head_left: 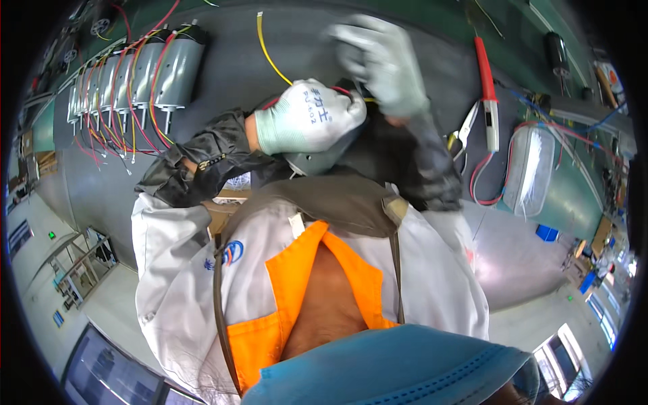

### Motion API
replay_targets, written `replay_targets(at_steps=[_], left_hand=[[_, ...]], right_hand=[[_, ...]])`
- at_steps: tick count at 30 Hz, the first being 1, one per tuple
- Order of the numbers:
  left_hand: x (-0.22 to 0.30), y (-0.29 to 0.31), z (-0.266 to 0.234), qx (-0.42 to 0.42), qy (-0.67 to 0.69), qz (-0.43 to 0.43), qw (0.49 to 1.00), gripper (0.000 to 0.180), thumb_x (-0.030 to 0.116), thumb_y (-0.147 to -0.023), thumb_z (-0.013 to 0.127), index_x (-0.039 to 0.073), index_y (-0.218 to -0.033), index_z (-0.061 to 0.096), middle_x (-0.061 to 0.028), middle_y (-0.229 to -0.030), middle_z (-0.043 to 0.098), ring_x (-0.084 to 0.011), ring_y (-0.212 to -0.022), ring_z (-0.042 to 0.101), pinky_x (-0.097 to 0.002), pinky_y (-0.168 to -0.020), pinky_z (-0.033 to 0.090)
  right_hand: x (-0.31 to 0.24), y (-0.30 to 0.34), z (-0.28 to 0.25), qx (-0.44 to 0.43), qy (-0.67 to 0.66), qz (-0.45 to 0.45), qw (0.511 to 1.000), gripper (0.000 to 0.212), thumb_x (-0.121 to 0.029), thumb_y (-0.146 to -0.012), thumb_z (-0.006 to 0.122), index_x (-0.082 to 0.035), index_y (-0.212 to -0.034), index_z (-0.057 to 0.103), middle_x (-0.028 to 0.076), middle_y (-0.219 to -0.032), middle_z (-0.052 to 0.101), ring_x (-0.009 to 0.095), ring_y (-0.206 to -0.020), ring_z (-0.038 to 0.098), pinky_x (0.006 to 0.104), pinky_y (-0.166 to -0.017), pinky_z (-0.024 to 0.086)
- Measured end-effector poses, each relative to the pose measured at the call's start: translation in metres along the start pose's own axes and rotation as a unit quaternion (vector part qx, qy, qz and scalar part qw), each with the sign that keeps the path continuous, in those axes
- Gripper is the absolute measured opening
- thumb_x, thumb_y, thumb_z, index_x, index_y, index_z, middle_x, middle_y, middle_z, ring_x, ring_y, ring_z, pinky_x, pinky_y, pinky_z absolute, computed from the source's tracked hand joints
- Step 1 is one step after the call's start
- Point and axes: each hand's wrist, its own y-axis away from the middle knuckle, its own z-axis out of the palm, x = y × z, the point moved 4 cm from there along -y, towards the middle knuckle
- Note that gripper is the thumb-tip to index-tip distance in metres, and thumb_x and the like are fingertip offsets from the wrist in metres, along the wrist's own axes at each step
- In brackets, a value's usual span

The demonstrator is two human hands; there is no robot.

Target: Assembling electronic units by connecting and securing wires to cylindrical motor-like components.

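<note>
while the grey motor (317, 160) lies just below the left hand (312, 116), closed on the yellow wire (271, 62), i cannot tell whether the blurred, curled right hand (385, 62) grips anything; lead handling appears underway, next calling for steady wire restraint.

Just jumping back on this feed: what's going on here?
A person in gloves is working at a bench. The left hand is curled over a grey motor, with a yellow wire running in under it; what the fingers grip is hidden. The right hand is raised just beyond, blurred, so its hold is unclear. More motors stand in a row at left; scissors and a red-and-white tool lie at right.
</note>
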Motion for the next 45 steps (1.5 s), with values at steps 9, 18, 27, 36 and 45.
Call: replay_targets(at_steps=[9, 18, 27, 36, 45], left_hand=[[-0.017, -0.001, -0.026, -0.050, -0.030, -0.125, 0.990, 0.032, 0.032, -0.092, 0.066, 0.009, -0.114, 0.067, -0.0080, -0.083, 0.065, -0.0285, -0.073, 0.068, -0.0404, -0.063, 0.054], [-0.058, -0.049, -0.002, -0.057, 0.341, -0.010, 0.938, 0.032, 0.024, -0.103, 0.056, -0.004, -0.112, 0.066, -0.0143, -0.106, 0.067, -0.0247, -0.099, 0.065, -0.0355, -0.081, 0.052], [-0.099, -0.017, 0.010, 0.098, 0.497, 0.003, 0.862, 0.041, 0.028, -0.103, 0.049, -0.005, -0.124, 0.061, -0.0225, -0.115, 0.068, -0.0335, -0.106, 0.067, -0.0411, -0.094, 0.052], [-0.096, -0.021, -0.007, 0.039, 0.475, -0.033, 0.879, 0.032, 0.022, -0.100, 0.058, -0.003, -0.120, 0.061, -0.0095, -0.099, 0.069, -0.0180, -0.092, 0.066, -0.0327, -0.083, 0.054], [-0.104, -0.016, 0.022, 0.107, 0.624, -0.026, 0.773, 0.043, 0.032, -0.106, 0.048, -0.005, -0.125, 0.060, -0.0102, -0.108, 0.068, -0.0175, -0.100, 0.064, -0.0331, -0.089, 0.051]], right_hand=[[-0.006, 0.125, -0.079, 0.226, 0.683, -0.017, 0.695, 0.028, -0.023, -0.092, 0.070, -0.005, -0.114, 0.068, 0.013, -0.106, 0.071, 0.032, -0.094, 0.068, 0.0425, -0.078, 0.055], [0.009, 0.277, -0.020, 0.247, 0.580, 0.218, 0.745, 0.079, 0.002, -0.085, 0.067, -0.007, -0.156, 0.033, 0.030, -0.133, 0.050, 0.046, -0.118, 0.054, 0.0500, -0.099, 0.045], [0.001, 0.280, -0.039, 0.221, 0.594, 0.305, 0.711, 0.090, 0.001, -0.079, 0.076, -0.004, -0.156, 0.030, 0.029, -0.134, 0.047, 0.043, -0.124, 0.051, 0.0454, -0.105, 0.042], [-0.012, 0.240, -0.052, 0.268, 0.059, 0.227, 0.934, 0.071, -0.020, -0.095, 0.073, -0.001, -0.154, 0.037, 0.016, -0.129, 0.061, 0.012, -0.097, 0.062, 0.0351, -0.087, 0.057], [-0.029, 0.120, -0.010, -0.076, 0.455, 0.210, 0.862, 0.073, -0.047, -0.088, 0.073, -0.005, -0.143, 0.051, 0.026, -0.126, 0.062, 0.038, -0.105, 0.066, 0.0439, -0.089, 0.053]])
